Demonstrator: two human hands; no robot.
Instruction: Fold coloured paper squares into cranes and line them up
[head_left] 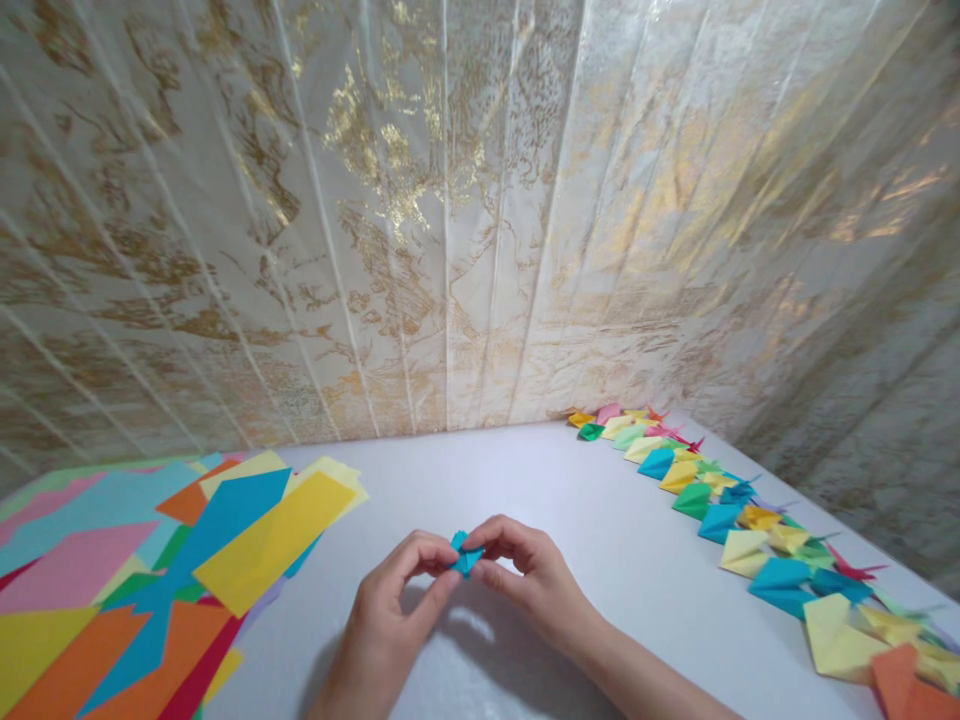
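Note:
A small folded piece of blue paper [466, 562] is held up just over the white table, between my two hands. My left hand [401, 595] pinches its left side with thumb and forefinger. On the right side, the fingertips of my right hand [532, 575] close on the same piece. Several creases and a short point at its top show, while the fingertips cover its edges. Its final shape is too small to make out.
Loose coloured paper sheets [277, 540] overlap across the left of the white table [465, 480]. Rows of folded paper figures [720, 520] run along the right edge. Behind the table hangs a pale curtain [450, 250] with a gold pattern.

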